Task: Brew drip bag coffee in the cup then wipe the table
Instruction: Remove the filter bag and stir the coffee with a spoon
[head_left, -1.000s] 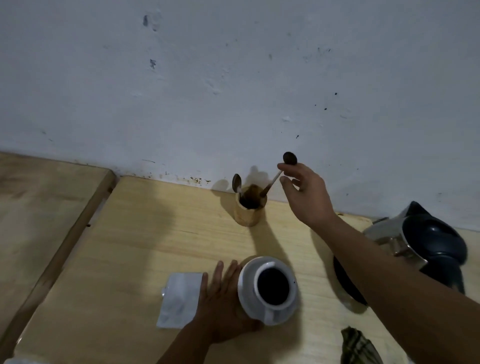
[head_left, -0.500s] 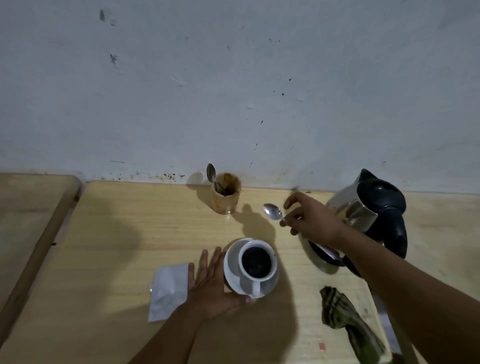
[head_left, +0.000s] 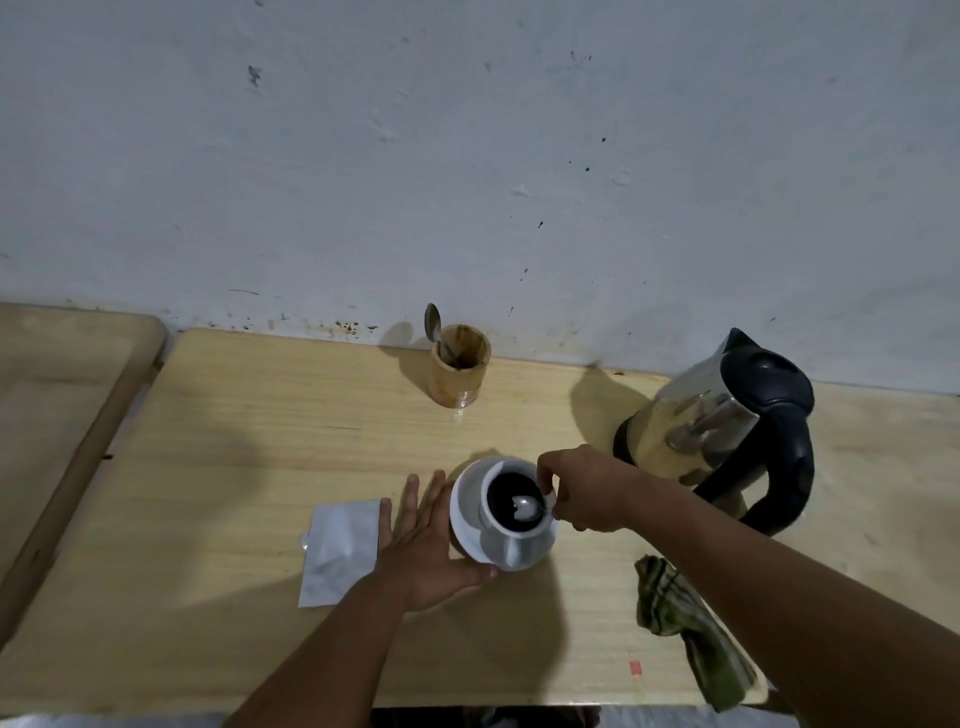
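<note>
A white cup (head_left: 511, 543) full of dark coffee stands on a white saucer (head_left: 464, 512) in the middle of the wooden table (head_left: 234, 447). My right hand (head_left: 584, 491) pinches a metal spoon (head_left: 525, 508) whose bowl sits in the coffee. My left hand (head_left: 426, 543) lies flat on the table with fingers spread, its thumb against the saucer's near edge. A white empty sachet (head_left: 340, 551) lies just left of that hand. A green checked cloth (head_left: 685, 623) is crumpled at the table's right front.
A steel kettle (head_left: 727, 431) with a black handle stands at the right, behind my right forearm. A wooden holder (head_left: 460, 371) with one spoon in it stands by the wall. A second wooden table (head_left: 57, 395) adjoins on the left.
My right hand drew the spoon out of the wooden holder, carried it down toward me and dipped its bowl into the coffee. My left hand stayed beside the saucer.
</note>
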